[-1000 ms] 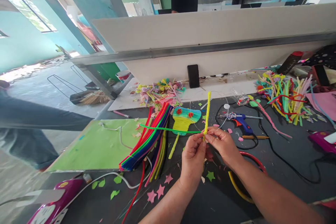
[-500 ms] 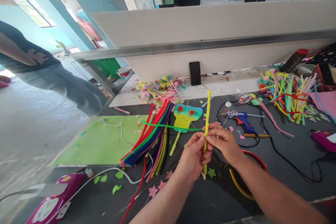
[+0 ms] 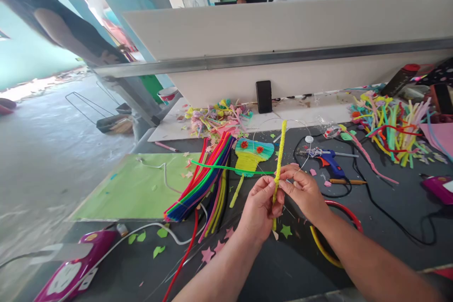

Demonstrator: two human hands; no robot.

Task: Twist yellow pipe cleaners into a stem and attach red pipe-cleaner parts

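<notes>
Upright between my hands stands a fuzzy yellow pipe-cleaner stem [image 3: 281, 146], its lower end showing below my fingers. My left hand [image 3: 264, 203] is closed around its lower part. With thumb and fingertips my right hand [image 3: 300, 191] pinches at the same spot from the right. A green pipe cleaner [image 3: 230, 168] runs leftward from my fingers; which hand grips its end is hidden. Behind the hands loops a thin wire ring [image 3: 307, 127]. Beyond them lies a blue-and-yellow pipe-cleaner piece [image 3: 249, 163] with two red flowers.
Left lie a pipe-cleaner bundle [image 3: 198, 188], a green sheet [image 3: 116, 188] and a purple device [image 3: 79, 259]. Right are a blue glue gun [image 3: 331, 163], black cable and red-yellow ring [image 3: 348, 212]. A phone [image 3: 264, 96] leans behind; pipe-cleaner scraps [image 3: 389, 127] lie far right. A person [image 3: 71, 28] stands left.
Both hands stay at the yellow stem with nearly the same grip. The view has shifted slightly, and the person at left has moved rightward.
</notes>
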